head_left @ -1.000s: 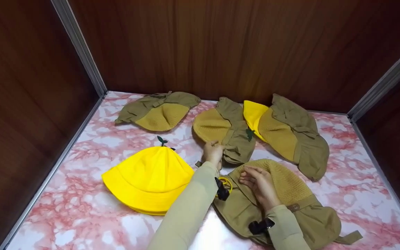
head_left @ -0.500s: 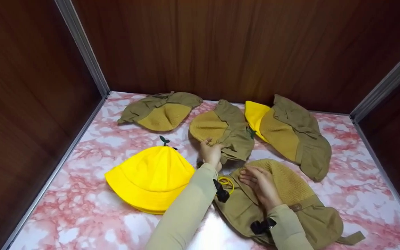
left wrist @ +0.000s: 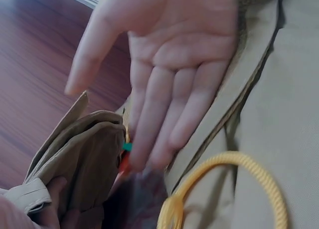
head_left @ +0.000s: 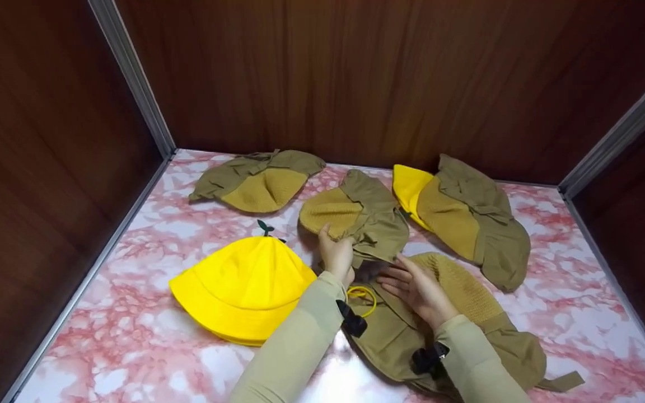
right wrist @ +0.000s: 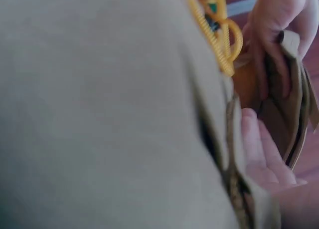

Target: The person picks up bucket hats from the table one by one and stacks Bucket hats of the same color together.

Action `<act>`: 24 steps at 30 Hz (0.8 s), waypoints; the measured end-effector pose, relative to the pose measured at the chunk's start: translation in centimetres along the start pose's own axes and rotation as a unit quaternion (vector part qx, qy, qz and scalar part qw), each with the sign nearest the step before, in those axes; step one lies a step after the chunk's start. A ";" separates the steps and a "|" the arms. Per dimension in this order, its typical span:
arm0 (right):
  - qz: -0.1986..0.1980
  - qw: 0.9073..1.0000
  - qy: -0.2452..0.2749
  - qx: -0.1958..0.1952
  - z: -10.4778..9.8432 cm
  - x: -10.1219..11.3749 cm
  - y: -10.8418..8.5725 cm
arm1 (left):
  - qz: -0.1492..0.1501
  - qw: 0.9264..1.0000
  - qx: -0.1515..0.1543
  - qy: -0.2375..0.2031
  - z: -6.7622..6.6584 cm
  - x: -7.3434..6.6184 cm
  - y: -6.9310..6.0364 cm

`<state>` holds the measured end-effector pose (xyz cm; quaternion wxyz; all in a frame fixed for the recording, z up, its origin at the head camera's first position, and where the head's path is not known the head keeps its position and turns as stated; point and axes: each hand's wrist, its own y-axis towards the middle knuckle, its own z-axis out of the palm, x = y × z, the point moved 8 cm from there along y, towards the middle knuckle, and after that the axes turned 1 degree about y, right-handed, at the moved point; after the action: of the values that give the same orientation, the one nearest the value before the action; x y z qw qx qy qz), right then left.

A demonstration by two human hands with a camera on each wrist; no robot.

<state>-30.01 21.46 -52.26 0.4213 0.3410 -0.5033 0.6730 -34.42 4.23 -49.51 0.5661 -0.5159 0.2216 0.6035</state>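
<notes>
My left hand (head_left: 336, 254) grips the near edge of the middle tan hat (head_left: 378, 218), which has a woven mustard crown. In the right wrist view, its fingers (right wrist: 281, 72) reach inside the hat's folded brim. My right hand (head_left: 416, 288) has straight fingers and a raised thumb. It lies over another tan hat (head_left: 471, 285) at the front, its thumb tip close to the middle hat's edge; whether they touch I cannot tell. The left wrist view shows the right palm (left wrist: 184, 44) bare. A yellow cord loop (left wrist: 234, 159) lies by the front hat.
On the left sits a yellow bucket hat (head_left: 244, 285) with a green sprout on top. Further tan hats lie at the back left (head_left: 266, 182) and back right (head_left: 485, 218), the latter over a yellow hat (head_left: 409, 184). Dark wood panels (head_left: 345, 84) enclose the pink marbled tabletop (head_left: 104, 313).
The middle hat has shifted left and toward me in my left hand, its near edge lifting. My right hand has unbent its fingers and spread its thumb toward that hat.
</notes>
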 end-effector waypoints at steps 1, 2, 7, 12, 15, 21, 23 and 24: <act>0.007 1.000 0.016 0.010 0.4 0.1 0.0 | -0.001 1.000 0.001 -0.007 0.0 0.0 -0.2; 0.014 0.999 0.035 0.020 0.8 0.3 0.0 | -0.001 1.000 0.001 -0.013 -0.1 -0.1 -0.4; 0.018 0.989 0.143 0.038 2.2 2.1 0.3 | 0.004 0.999 0.002 -0.054 0.0 -0.8 -1.8; 0.023 0.973 0.227 0.037 2.4 4.4 1.0 | 0.013 0.997 0.023 -0.077 0.1 -1.9 -3.5; 0.024 0.970 0.240 0.038 2.2 5.7 1.3 | 0.027 0.996 0.042 -0.075 0.2 -2.6 -4.4; 0.014 0.958 0.282 0.042 1.5 7.0 1.0 | 0.068 0.992 0.080 -0.074 0.1 -3.7 -5.1; 0.012 0.956 0.292 0.039 1.2 7.0 0.9 | 0.077 0.990 0.093 -0.069 0.0 -3.9 -5.2; 0.008 0.957 0.288 0.039 1.1 7.0 0.8 | 0.080 0.990 0.098 -0.068 -0.1 -4.0 -5.3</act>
<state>-33.61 21.88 -46.10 0.5297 0.1448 -0.3369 0.7648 -30.27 3.75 -44.36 0.5776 -0.3961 0.2813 0.6560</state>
